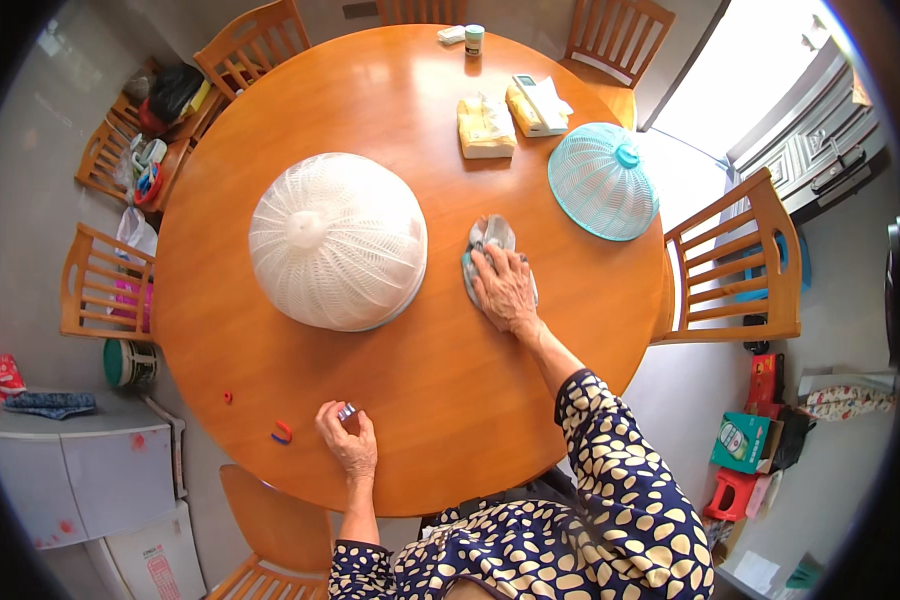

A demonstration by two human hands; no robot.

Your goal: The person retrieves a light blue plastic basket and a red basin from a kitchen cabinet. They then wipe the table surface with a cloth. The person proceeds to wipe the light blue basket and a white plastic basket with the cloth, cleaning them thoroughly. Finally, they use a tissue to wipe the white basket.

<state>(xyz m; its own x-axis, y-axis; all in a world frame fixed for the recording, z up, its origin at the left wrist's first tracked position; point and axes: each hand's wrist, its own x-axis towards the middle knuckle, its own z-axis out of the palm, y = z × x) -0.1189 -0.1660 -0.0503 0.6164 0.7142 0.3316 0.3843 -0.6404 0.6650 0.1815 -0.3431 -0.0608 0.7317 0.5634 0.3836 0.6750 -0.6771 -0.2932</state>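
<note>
Dark sleeves with cream spots [630, 455] reach up from 5 and 6 o'clock over a round wooden worktop [450, 400]. Directions are clock positions on it, with the person at 6.

Right hand [507, 290], towards 3 o'clock, lies on a crumpled grey cloth [495, 232], fingers slightly spread; whether they pinch it, I cannot tell. Left hand [351, 447], near the edge at 7 o'clock, has its fingers curled narrowly around a small dark-and-pale object [346, 411], too small to identify.

Likely risks: a wide sweep of the cloth towards 9 o'clock could knock the large white mesh cover [338, 240]; one towards 2 o'clock could push the blue mesh cover [605, 180], which sits near the rim. If the left fingers loosened, the small object might drop and roll off the near edge. A sideways brush could also scatter a red-and-blue piece [282, 434] at 7 o'clock and a tiny red piece [228, 397] at 8.

Standing in the way further off: 2 tissue packs, yellow-and-white [486, 130], at 1 o'clock, and a small jar [474, 42] just past 12. A wooden chair [738, 265] stands close at 3 o'clock.
</note>
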